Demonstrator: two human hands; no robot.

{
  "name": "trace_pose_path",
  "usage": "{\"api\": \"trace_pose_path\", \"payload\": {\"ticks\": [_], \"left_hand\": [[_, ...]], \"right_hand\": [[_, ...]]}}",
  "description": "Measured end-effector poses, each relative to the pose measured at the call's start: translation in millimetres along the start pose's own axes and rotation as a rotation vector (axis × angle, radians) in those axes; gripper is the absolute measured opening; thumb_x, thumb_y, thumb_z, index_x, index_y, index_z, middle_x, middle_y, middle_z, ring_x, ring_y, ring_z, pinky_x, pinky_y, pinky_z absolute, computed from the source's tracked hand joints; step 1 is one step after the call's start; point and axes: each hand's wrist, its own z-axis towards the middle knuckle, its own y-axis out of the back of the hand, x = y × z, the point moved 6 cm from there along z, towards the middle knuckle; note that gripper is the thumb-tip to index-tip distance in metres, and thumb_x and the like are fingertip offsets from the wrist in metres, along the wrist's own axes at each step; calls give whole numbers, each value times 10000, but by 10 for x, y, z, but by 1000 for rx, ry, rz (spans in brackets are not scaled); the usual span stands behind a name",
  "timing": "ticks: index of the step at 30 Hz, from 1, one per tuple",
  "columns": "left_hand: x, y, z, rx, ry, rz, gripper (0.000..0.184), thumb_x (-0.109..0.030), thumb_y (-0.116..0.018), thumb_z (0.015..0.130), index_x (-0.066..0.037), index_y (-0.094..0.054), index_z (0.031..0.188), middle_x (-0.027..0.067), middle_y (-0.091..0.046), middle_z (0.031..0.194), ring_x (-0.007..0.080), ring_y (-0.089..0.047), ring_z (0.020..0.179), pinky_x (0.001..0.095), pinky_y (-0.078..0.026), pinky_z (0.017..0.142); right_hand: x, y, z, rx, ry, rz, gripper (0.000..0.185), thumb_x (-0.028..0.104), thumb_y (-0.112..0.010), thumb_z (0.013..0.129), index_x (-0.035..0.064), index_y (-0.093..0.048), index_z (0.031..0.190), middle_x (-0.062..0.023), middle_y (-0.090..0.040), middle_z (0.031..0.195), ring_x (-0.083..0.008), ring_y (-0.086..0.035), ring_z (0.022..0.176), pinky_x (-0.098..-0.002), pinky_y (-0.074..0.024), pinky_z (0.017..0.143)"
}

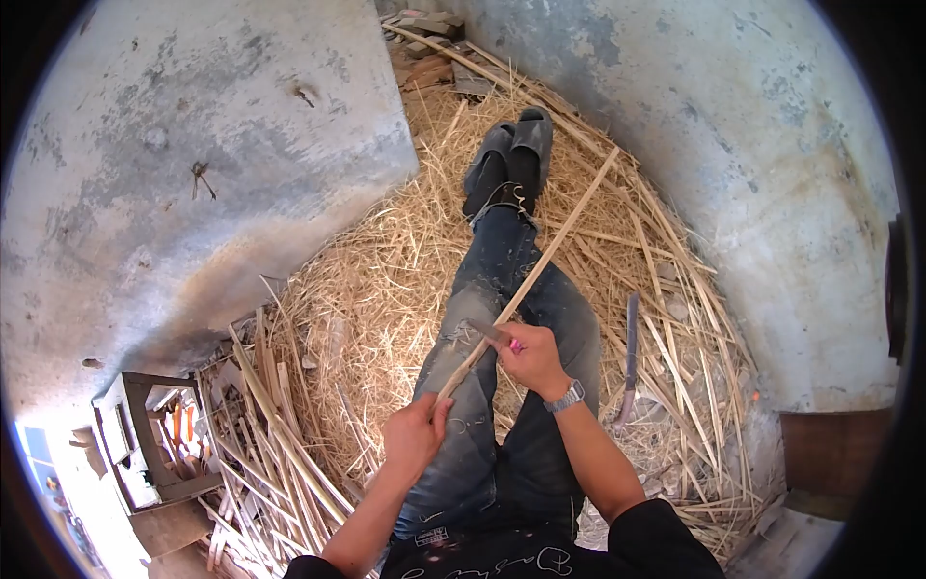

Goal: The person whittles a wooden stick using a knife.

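Note:
My left hand point(415, 431) is closed around the near end of a long bamboo strip point(559, 236), which slants across my legs and out past my knees. My right hand point(536, 359) grips a knife, its handle mostly hidden by my fingers with a bit of pink showing. The knife blade point(489, 332) lies across the strip, apparently touching it, a short way beyond my left hand. My outstretched legs in worn jeans point(477, 289) are under the strip, the ankles crossed.
A long dark-bladed knife point(632, 343) lies to the right of my legs. Pale shavings point(376, 280) cover the floor. Bundled strips point(275, 434) lie at left, and more strips point(699, 318) line the right wall point(762, 193). A wooden frame point(159, 439) stands at lower left.

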Motion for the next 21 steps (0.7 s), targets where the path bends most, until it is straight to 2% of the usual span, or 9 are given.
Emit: {"api": "trace_pose_path", "payload": {"ticks": [2, 3, 5, 6, 8, 12, 14, 16, 21], "left_hand": [[-27, 21, -7, -41, -39, -19, 335, -394, -704, 1008, -87, -674, 876, 190, -622, 608, 428, -655, 591, 525, -500, 551], [-18, 18, -8, -41, -38, -18, 335, -394, -704, 1008, -87, -674, 876, 190, -622, 608, 428, -655, 591, 525, -500, 551], [28, -2, -2, -18, 0, -55, 319, -393, -715, 1002, -89, -702, 907, 189, -640, 626, 428, -664, 604, 515, -508, 558], [32, 4, 2, -16, 0, -54, 319, -393, -715, 1002, -89, -702, 907, 189, -640, 626, 428, -664, 604, 515, -508, 558], [48, 8, 11, -13, 20, -98, 294, -394, -726, 995, -101, -744, 970, 191, -662, 651, 425, -676, 620, 508, -519, 569], [52, -9, 20, -1, 34, -111, 293, -404, -724, 994, -116, -768, 1029, 194, -677, 669, 424, -685, 629, 506, -529, 579], [41, -25, 27, -11, 47, -104, 297, -410, -718, 997, -120, -771, 1027, 194, -676, 665, 425, -687, 630, 512, -532, 583], [27, -33, 36, -13, 42, -104, 297, -411, -716, 997, -120, -767, 1017, 196, -675, 664, 427, -686, 628, 513, -531, 579], [31, -26, 14, -14, 47, -75, 270, -324, -743, 990, -57, -773, 1011, 216, -670, 672, 413, -693, 637, 474, -524, 600]], "right_hand": [[-36, 152, 38, -195, -74, -42, 150, 155, -780, 953, 33, -772, 1041, -65, -664, 706, -125, -599, 597, -309, -493, 585], [-52, 171, 56, -195, -74, -40, 150, 155, -780, 953, 33, -772, 1041, -65, -664, 706, -125, -599, 597, -309, -493, 585], [-211, 442, -1, -563, -256, 2, 143, 160, -767, 973, 31, -767, 1035, -19, -632, 676, -109, -539, 576, -307, -440, 551], [-323, 519, 30, -564, -258, 2, 143, 160, -767, 973, 31, -767, 1035, -19, -632, 676, -109, -539, 576, -307, -440, 551], [-549, 872, -122, -1021, -213, -17, 147, 169, -773, 976, 29, -754, 1016, 30, -615, 701, -89, -497, 586, -306, -399, 534], [-356, 969, -240, -966, -385, 37, 186, 186, -816, 944, 31, -745, 1017, 50, -627, 765, -76, -506, 614, -300, -409, 539], [-115, 622, -171, -576, -413, 79, 231, 196, -859, 902, 25, -756, 1017, 30, -632, 763, -69, -513, 619, -287, -423, 548], [-61, 219, -250, -368, -304, 141, 241, 189, -878, 875, 17, -767, 1002, 15, -639, 708, -56, -531, 612, -278, -440, 553], [116, -247, -315, -285, -337, 150, 219, 193, -864, 880, 12, -759, 946, -35, -651, 639, -72, -567, 578, -294, -454, 545]]}}
